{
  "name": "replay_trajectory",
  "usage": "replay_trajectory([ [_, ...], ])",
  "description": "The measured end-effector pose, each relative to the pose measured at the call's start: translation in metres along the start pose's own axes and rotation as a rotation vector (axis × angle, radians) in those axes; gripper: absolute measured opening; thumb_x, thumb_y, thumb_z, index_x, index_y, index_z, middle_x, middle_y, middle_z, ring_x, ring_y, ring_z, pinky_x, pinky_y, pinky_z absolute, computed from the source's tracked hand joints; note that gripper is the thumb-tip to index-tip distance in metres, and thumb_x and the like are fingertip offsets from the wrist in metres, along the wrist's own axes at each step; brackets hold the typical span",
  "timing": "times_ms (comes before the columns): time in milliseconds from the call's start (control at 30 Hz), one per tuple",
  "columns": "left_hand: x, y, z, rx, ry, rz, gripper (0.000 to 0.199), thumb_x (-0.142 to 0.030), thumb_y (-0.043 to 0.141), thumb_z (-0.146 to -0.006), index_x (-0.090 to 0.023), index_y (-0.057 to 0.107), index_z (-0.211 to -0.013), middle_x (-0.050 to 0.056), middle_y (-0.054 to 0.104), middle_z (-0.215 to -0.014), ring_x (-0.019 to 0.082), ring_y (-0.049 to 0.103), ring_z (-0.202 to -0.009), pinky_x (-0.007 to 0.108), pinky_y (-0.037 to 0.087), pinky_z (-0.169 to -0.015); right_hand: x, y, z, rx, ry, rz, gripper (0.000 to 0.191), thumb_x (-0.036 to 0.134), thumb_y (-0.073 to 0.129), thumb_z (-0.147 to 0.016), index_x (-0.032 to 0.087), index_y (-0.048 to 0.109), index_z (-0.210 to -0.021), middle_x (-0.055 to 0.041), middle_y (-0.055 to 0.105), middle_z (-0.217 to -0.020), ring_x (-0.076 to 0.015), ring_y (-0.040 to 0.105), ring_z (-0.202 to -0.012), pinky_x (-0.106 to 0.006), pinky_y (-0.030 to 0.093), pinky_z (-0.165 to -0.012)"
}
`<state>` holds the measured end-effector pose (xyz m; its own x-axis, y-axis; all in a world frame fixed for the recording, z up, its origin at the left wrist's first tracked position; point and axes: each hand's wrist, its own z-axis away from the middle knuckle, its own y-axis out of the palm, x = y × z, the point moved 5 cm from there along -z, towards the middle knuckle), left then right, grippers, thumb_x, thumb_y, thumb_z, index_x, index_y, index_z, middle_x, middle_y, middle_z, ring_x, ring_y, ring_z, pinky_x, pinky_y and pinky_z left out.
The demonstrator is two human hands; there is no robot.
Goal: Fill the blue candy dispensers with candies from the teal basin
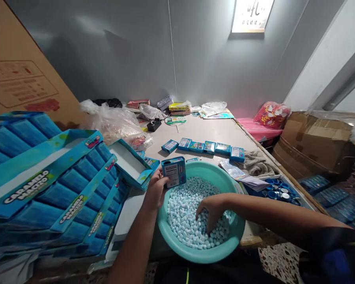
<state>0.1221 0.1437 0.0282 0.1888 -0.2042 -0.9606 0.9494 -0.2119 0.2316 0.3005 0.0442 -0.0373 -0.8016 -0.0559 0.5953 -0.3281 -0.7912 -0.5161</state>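
My left hand (157, 185) is closed around a small blue printed box (174, 172), held upright over the far left rim of a turquoise basin (200, 258). A dark opening shows in the top of the box. Pale blue and white candies (185, 227) fill much of the basin. Among them my right hand (213, 209) reaches in from the right, its fingers curled down into the candies and the fingertips buried. A row of similar small boxes (209, 147) lies on the table (192, 128) beyond the basin.
Stacked blue display cartons (65, 209) crowd the left, beside an open blue tray (130, 159). Plastic bags (112, 122) lie behind. At right are a grey cloth (257, 162), papers (239, 173) and a bin of blue caps (279, 191). Cardboard boxes (313, 138) stand past the table edge.
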Motion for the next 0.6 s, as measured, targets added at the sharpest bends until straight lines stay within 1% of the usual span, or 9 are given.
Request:
replay_trajectory([
  [100, 0.009, 0.003, 0.000, -0.025, 0.000, 0.036, 0.037, -0.025, 0.066, -0.055, -0.021, 0.057, -0.090, 0.003, 0.070, -0.086, 0.023, 0.069, -0.080, 0.030, 0.056, -0.063, -0.009, -0.006, 0.011, -0.016, 0.028, -0.027, 0.078, 0.058, 0.092, -0.054, 0.030, 0.074, -0.125, -0.0022, 0.073, -0.120, -0.0299, 0.068, -0.107, -0.037, 0.053, -0.094],
  [200, 0.023, 0.005, 0.001, -0.054, 0.042, 0.028, 0.039, -0.023, 0.068, -0.054, -0.021, 0.057, -0.092, -0.001, 0.069, -0.085, 0.020, 0.068, -0.081, 0.031, 0.057, -0.073, -0.007, -0.008, 0.025, -0.046, -0.035, -0.056, 0.062, 0.058, 0.090, -0.060, 0.028, 0.078, -0.114, -0.0001, 0.076, -0.109, -0.0264, 0.070, -0.101, -0.033, 0.052, -0.089],
  [267, 0.026, 0.003, 0.001, -0.082, 0.117, -0.028, 0.043, -0.021, 0.070, -0.054, -0.022, 0.059, -0.096, -0.001, 0.069, -0.087, 0.020, 0.067, -0.084, 0.031, 0.056, -0.078, 0.000, -0.014, 0.030, -0.129, -0.085, -0.065, 0.049, 0.057, 0.084, -0.069, 0.027, 0.080, -0.107, -0.0001, 0.076, -0.106, -0.0243, 0.069, -0.099, -0.031, 0.051, -0.089],
  [333, 0.024, 0.002, 0.002, -0.099, 0.208, -0.146, 0.043, -0.021, 0.073, -0.056, -0.021, 0.062, -0.097, 0.000, 0.069, -0.088, 0.020, 0.067, -0.084, 0.032, 0.055, -0.080, 0.008, -0.024, 0.029, -0.252, -0.093, -0.041, 0.042, 0.056, 0.078, -0.078, 0.025, 0.079, -0.106, -0.0022, 0.075, -0.107, -0.0238, 0.069, -0.099, -0.032, 0.051, -0.090],
  [400, 0.019, 0.003, 0.004, -0.084, 0.275, -0.258, 0.040, -0.022, 0.076, -0.060, -0.021, 0.063, -0.098, 0.000, 0.069, -0.088, 0.021, 0.067, -0.084, 0.032, 0.055, -0.079, 0.011, -0.036, 0.019, -0.379, -0.037, 0.037, 0.047, 0.057, 0.074, -0.082, 0.024, 0.076, -0.115, -0.0064, 0.072, -0.116, -0.0263, 0.067, -0.104, -0.036, 0.051, -0.094],
  [467, 0.016, 0.006, 0.007, -0.037, 0.296, -0.288, 0.040, -0.021, 0.077, -0.063, -0.021, 0.063, -0.100, 0.001, 0.069, -0.091, 0.022, 0.068, -0.087, 0.032, 0.055, -0.081, 0.011, -0.045, 0.003, -0.461, 0.051, 0.111, 0.062, 0.060, 0.072, -0.084, 0.021, 0.068, -0.131, -0.0125, 0.065, -0.130, -0.0318, 0.063, -0.115, -0.043, 0.049, -0.101],
  [533, 0.016, 0.009, 0.010, 0.005, 0.295, -0.285, 0.040, -0.021, 0.076, -0.064, -0.021, 0.062, -0.101, 0.002, 0.070, -0.092, 0.023, 0.069, -0.090, 0.033, 0.056, -0.083, 0.009, -0.047, -0.016, -0.504, 0.125, 0.139, 0.077, 0.065, 0.069, -0.085, 0.018, 0.057, -0.145, -0.0191, 0.054, -0.143, -0.0392, 0.053, -0.129, -0.051, 0.044, -0.108],
  [600, 0.018, 0.010, 0.010, 0.026, 0.293, -0.290, 0.041, -0.021, 0.077, -0.064, -0.022, 0.062, -0.103, 0.002, 0.071, -0.093, 0.024, 0.070, -0.093, 0.034, 0.057, -0.084, 0.009, -0.043, -0.032, -0.514, 0.137, 0.130, 0.084, 0.070, 0.064, -0.087, 0.019, 0.049, -0.152, -0.0214, 0.044, -0.153, -0.0434, 0.043, -0.139, -0.056, 0.039, -0.113],
])
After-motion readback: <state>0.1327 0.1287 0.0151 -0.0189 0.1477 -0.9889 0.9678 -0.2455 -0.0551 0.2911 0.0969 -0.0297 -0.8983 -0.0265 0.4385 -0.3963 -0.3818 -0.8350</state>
